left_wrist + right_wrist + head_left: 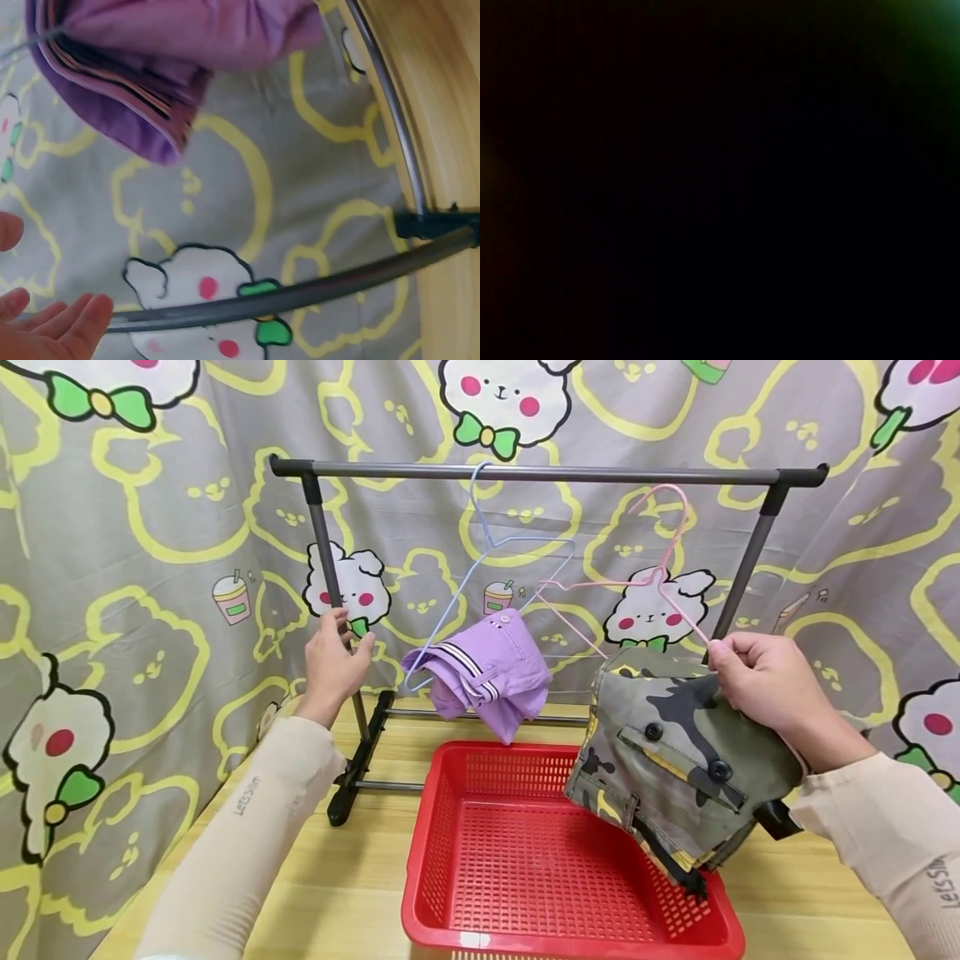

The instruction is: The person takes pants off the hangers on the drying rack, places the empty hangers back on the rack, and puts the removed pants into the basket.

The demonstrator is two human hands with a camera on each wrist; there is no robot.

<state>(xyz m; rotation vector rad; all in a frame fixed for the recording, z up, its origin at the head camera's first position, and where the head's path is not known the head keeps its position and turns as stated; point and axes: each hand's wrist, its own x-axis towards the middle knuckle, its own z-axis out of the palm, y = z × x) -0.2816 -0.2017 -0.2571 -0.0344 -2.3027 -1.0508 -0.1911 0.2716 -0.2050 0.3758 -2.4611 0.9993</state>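
Note:
My right hand (772, 681) pinches the lower right corner of a pink hanger (660, 575) in the head view. Folded camouflage pants (675, 735) hang on that hanger, tilted over the basket's right side. The pink hook reaches up in front of the rack's bar. My left hand (333, 660) is beside the left post (327, 556), thumb and fingers apart; its fingers (82, 326) overlap the post in the left wrist view. Purple pants (487, 672) hang folded on a blue hanger (457, 593) hooked over the bar. The right wrist view is almost black.
A grey clothes rack (555, 474) stands on the wooden tabletop (315, 893), its black foot (352, 777) at left. Below the clothes sits a red plastic basket (431, 827). Behind the rack hangs a grey curtain (247, 518) with cartoon prints.

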